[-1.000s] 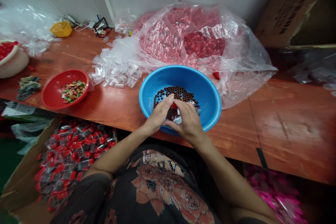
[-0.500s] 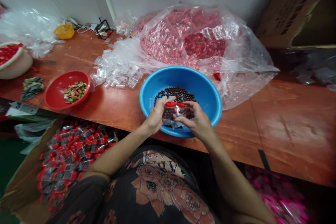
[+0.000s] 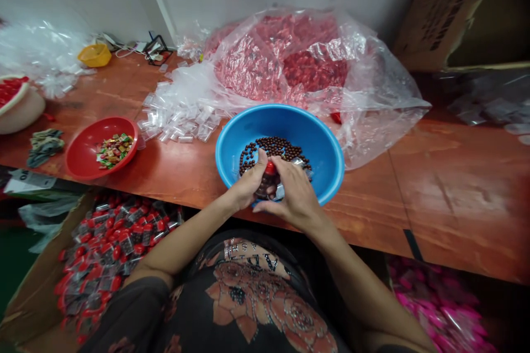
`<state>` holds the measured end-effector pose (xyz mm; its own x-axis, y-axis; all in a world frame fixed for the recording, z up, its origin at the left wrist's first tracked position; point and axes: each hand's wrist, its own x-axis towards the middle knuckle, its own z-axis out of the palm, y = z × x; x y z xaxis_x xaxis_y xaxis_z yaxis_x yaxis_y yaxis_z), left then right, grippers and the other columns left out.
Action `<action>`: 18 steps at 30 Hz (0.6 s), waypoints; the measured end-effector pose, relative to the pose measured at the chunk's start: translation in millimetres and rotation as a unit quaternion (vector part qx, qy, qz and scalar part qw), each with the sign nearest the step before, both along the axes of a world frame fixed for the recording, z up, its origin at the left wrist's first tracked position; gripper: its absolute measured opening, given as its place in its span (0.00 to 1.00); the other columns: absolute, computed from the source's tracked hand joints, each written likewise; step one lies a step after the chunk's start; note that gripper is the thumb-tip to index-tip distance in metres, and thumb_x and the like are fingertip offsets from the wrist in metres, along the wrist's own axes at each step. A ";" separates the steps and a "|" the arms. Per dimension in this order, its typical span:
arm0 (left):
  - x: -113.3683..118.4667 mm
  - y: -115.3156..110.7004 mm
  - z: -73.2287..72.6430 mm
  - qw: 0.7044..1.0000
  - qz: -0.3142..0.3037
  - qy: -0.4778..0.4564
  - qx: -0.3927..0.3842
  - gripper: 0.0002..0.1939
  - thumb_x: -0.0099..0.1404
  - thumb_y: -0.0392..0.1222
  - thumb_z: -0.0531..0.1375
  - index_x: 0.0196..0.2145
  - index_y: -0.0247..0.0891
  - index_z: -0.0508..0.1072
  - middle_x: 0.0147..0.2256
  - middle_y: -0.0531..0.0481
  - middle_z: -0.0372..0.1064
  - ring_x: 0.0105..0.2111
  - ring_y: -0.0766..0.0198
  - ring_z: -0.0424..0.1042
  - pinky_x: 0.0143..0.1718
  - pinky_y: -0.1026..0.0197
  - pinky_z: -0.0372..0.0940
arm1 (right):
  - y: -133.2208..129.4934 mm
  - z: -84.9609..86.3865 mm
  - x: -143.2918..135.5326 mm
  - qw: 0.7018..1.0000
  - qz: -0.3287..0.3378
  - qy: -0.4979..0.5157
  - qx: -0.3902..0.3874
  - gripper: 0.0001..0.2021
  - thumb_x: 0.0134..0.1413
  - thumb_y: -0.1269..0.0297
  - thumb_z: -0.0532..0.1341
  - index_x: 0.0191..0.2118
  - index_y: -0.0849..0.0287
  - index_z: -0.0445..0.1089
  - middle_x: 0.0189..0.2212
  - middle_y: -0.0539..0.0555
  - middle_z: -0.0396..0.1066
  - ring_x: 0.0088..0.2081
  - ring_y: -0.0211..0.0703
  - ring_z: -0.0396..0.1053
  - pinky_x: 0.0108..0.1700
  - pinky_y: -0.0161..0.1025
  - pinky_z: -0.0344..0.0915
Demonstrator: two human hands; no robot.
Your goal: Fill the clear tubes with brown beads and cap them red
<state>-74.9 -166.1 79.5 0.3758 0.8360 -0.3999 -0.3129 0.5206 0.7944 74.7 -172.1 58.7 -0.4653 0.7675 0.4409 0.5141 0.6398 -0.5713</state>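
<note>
The reddish-brown table (image 3: 455, 187) is the broadest thing in view. At its back lies a large, clear, wrinkled plastic bag (image 3: 256, 60) full of shiny red pieces. Below the table's front edge, on the left, an open cardboard box (image 3: 31, 298) holds a heap of small red-capped containers (image 3: 107, 253) with dark contents. A deep blue basin (image 3: 285, 121) stands in front of the bag, and a smaller red bowl (image 3: 78, 149) to its left holds wrapped sweets (image 3: 115, 149) in mixed colours.

Both hands are over the near side of the blue basin. The left hand (image 3: 248, 181) is closed around the side of a small container (image 3: 265, 186), its thumb pointing up beside the top. The right hand (image 3: 296, 187) is curved and partly open, with its forefinger at the top and its thumb spread out below; whether that thumb touches the container cannot be told.

The container is upright or nearly so, see-through, and filled with round, dark brown pieces. Its cap (image 3: 270, 167) is bright red, and fingers hide part of both. Loose, glossy brown balls (image 3: 281, 147) lie in the basin beyond it.
</note>
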 end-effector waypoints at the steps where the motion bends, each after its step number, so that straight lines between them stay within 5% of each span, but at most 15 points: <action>1: 1.7 0.5 1.2 1.000 0.007 -0.006 -0.005 0.38 0.63 0.74 0.48 0.39 0.33 0.74 0.17 0.55 0.58 0.15 0.71 0.60 0.18 0.67 0.60 | -0.3 -1.1 -0.9 1.000 -0.006 -0.019 0.021 0.46 0.50 0.48 0.68 0.69 0.57 0.48 0.60 0.66 0.63 0.59 0.63 0.62 0.59 0.63 0.62; 9: 4.3 -6.6 12.4 0.999 0.051 -0.003 0.003 0.29 0.66 0.61 0.54 0.55 0.38 0.69 0.19 0.59 0.57 0.14 0.74 0.54 0.17 0.70 0.55 | 8.8 8.9 -2.7 0.989 0.023 -0.002 0.144 0.39 0.51 0.56 0.68 0.64 0.59 0.52 0.48 0.65 0.71 0.49 0.58 0.69 0.49 0.56 0.69; 18: -6.0 -22.7 18.5 0.992 0.073 0.066 0.073 0.31 0.69 0.63 0.51 0.59 0.40 0.65 0.20 0.57 0.60 0.17 0.71 0.58 0.18 0.69 0.54 | 10.1 13.1 -12.9 0.981 0.060 0.003 0.184 0.40 0.53 0.49 0.65 0.66 0.58 0.50 0.49 0.63 0.73 0.52 0.56 0.71 0.54 0.54 0.70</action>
<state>-80.9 -188.8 98.0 0.1987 0.9304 -0.3081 -0.2657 0.3537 0.8968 61.8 -162.1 71.8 -0.5395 0.4956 0.6807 0.4191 0.8592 -0.2934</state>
